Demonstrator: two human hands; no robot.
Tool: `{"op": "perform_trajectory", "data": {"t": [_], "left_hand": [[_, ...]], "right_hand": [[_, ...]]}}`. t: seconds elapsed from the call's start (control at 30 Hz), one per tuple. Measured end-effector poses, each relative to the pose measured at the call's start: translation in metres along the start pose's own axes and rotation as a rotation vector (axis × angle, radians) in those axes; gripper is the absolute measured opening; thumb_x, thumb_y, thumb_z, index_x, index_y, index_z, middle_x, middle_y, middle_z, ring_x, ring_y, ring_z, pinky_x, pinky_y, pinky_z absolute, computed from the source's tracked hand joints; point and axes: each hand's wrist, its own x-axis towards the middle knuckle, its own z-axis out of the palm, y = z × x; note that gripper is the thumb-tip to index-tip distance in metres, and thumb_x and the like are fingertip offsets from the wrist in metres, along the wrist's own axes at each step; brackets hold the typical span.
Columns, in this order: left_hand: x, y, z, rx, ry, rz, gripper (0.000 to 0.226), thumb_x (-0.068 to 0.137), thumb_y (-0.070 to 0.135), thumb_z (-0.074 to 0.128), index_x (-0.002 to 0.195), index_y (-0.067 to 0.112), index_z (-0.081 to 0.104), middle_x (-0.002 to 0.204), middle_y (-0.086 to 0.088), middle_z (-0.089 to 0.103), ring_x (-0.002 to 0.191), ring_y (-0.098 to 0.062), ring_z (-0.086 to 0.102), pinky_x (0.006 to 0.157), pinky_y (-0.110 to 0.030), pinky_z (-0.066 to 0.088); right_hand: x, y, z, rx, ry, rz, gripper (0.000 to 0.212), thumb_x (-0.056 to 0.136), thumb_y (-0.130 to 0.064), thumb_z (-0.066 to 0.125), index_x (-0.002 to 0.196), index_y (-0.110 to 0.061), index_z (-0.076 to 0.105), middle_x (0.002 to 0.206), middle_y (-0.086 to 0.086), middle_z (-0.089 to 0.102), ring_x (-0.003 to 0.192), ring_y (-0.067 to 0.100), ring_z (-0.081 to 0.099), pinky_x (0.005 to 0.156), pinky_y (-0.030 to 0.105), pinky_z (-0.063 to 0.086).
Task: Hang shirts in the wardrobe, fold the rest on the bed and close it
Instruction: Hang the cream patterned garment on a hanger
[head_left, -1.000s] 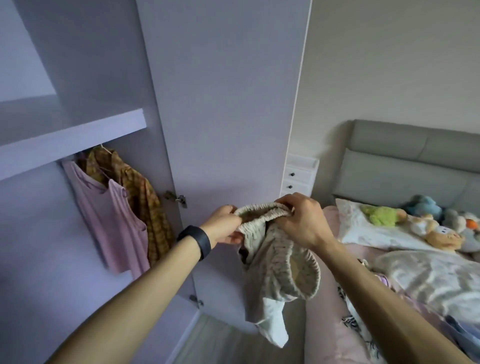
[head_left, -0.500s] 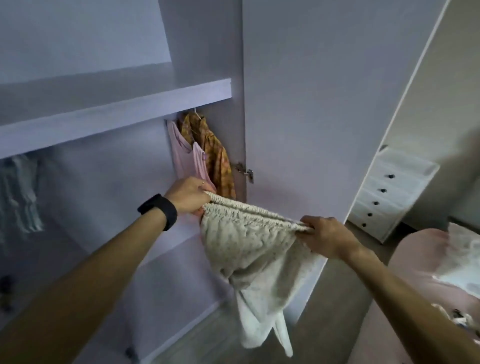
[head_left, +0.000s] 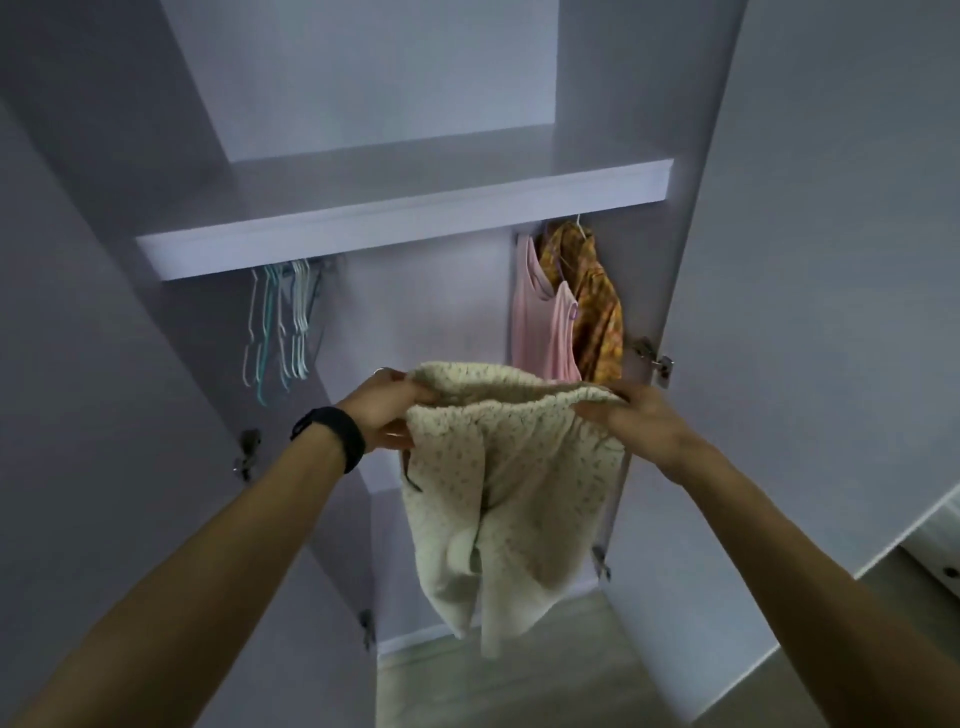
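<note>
**Cream garment held open below the wardrobe shelf**

1. Landmark: the shelf (head_left: 405, 228) spans the open wardrobe (head_left: 426, 322) from side to side. All positions below refer to it.

2. Task item: the cream garment (head_left: 519, 493), printed with small specks, is held in the air below the middle of the shelf and in front of it. Its gathered top edge is stretched between both hands. The rest hangs down freely in loose folds, clear of the floor (head_left: 519, 686).

3. Left hand (head_left: 384, 410): the fingers and thumb are curled and clamped on the left end of the gathered edge. A black wristband (head_left: 330, 436) sits on this wrist.

4. Right hand (head_left: 644, 426): the thumb and fingers pinch the right end of the same edge, with the fabric bunched under them.

5. Hung items: a pink top (head_left: 540, 322) and an orange checked shirt (head_left: 597, 306) hang side by side, touching, under the right end of the shelf. A cluster of bare hangers (head_left: 280, 322) hangs under the left end.

6. Doors: the right door (head_left: 831, 260) stands open to the right of the shelf, with a hinge (head_left: 652, 358) below the shelf's right end. The left door (head_left: 104, 415) stands open to the left.
</note>
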Motion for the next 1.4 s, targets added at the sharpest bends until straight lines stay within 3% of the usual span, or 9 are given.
{"op": "perform_trajectory", "data": {"t": [0.17, 0.23, 0.37, 0.47, 0.6, 0.93, 1.07, 1.2, 1.4], "left_hand": [[-0.001, -0.002, -0.037, -0.111, 0.023, 0.079, 0.037, 0.086, 0.013, 0.071, 0.119, 0.028, 0.065, 0.113, -0.002, 0.066, 0.096, -0.023, 0.062, 0.070, -0.034, 0.051], [-0.002, -0.006, -0.050, -0.138, 0.038, 0.140, 0.030, 0.088, 0.012, 0.069, 0.112, 0.028, 0.071, 0.112, -0.004, 0.071, 0.099, -0.025, 0.063, 0.077, -0.037, 0.052], [0.000, -0.019, -0.060, -0.074, 0.060, 0.259, 0.013, 0.096, 0.021, 0.064, 0.099, 0.026, 0.075, 0.112, 0.001, 0.072, 0.100, -0.017, 0.063, 0.084, -0.033, 0.047], [0.003, -0.029, -0.063, 0.089, 0.154, 0.337, 0.018, 0.100, 0.035, 0.058, 0.097, 0.022, 0.069, 0.091, 0.002, 0.067, 0.072, -0.006, 0.056, 0.062, -0.015, 0.045], [0.005, -0.047, -0.069, 0.424, 0.256, 0.464, 0.035, 0.097, 0.060, 0.044, 0.086, 0.028, 0.054, 0.055, 0.007, 0.048, 0.050, -0.010, 0.046, 0.053, -0.024, 0.038], [-0.009, -0.072, -0.074, 1.139, 0.309, 0.765, 0.073, 0.063, 0.101, 0.018, 0.108, 0.045, 0.032, 0.081, 0.017, 0.059, 0.061, -0.012, 0.055, 0.052, -0.025, 0.029], [-0.004, -0.081, -0.090, 1.320, 0.356, 0.782, 0.045, 0.092, 0.077, 0.023, 0.121, 0.046, 0.039, 0.103, 0.011, 0.059, 0.082, -0.023, 0.066, 0.057, -0.028, 0.038], [0.000, -0.079, -0.104, 1.148, 0.300, 0.588, 0.025, 0.098, 0.054, 0.048, 0.096, 0.029, 0.050, 0.092, 0.004, 0.056, 0.082, -0.026, 0.060, 0.067, -0.034, 0.044], [-0.002, -0.076, -0.100, 0.886, 0.179, 0.356, 0.036, 0.087, 0.017, 0.068, 0.074, 0.024, 0.035, 0.072, -0.003, 0.046, 0.067, -0.021, 0.042, 0.065, -0.035, 0.040]], "right_hand": [[0.023, -0.014, 0.003, 0.160, -0.148, 0.020, 0.028, 0.093, -0.021, 0.070, 0.121, -0.022, 0.068, 0.108, 0.004, 0.071, 0.098, 0.023, 0.066, 0.084, 0.041, 0.056], [0.029, -0.013, 0.006, 0.143, -0.050, -0.036, 0.021, 0.094, -0.020, 0.070, 0.115, -0.019, 0.072, 0.108, 0.001, 0.074, 0.103, 0.021, 0.069, 0.098, 0.047, 0.054], [0.048, -0.020, 0.029, -0.041, 0.154, -0.120, 0.021, 0.094, -0.033, 0.068, 0.108, -0.018, 0.071, 0.098, 0.000, 0.073, 0.097, 0.021, 0.067, 0.090, 0.039, 0.052], [0.060, -0.024, 0.048, -0.077, 0.227, -0.157, 0.025, 0.093, -0.034, 0.068, 0.104, -0.012, 0.067, 0.099, 0.008, 0.070, 0.096, 0.027, 0.063, 0.086, 0.039, 0.050], [0.066, -0.027, 0.065, -0.044, 0.223, -0.179, 0.021, 0.092, -0.036, 0.068, 0.101, -0.018, 0.063, 0.095, 0.002, 0.067, 0.094, 0.026, 0.060, 0.083, 0.040, 0.049], [0.065, -0.045, 0.088, -0.050, 0.333, -0.262, 0.036, 0.089, -0.041, 0.071, 0.066, -0.031, 0.046, 0.059, -0.010, 0.048, 0.060, 0.008, 0.049, 0.055, 0.028, 0.031], [0.072, -0.041, 0.099, -0.077, 0.281, -0.233, 0.036, 0.085, -0.050, 0.073, 0.069, -0.024, 0.053, 0.063, -0.006, 0.056, 0.066, 0.017, 0.056, 0.058, 0.030, 0.037], [0.082, -0.037, 0.110, -0.095, 0.183, -0.229, 0.041, 0.082, -0.058, 0.073, 0.095, -0.019, 0.066, 0.089, -0.002, 0.071, 0.088, 0.022, 0.065, 0.082, 0.041, 0.053], [0.091, -0.039, 0.100, -0.126, 0.023, -0.321, 0.041, 0.084, -0.057, 0.070, 0.083, -0.022, 0.052, 0.077, 0.003, 0.062, 0.075, 0.015, 0.061, 0.061, 0.027, 0.042]]}}
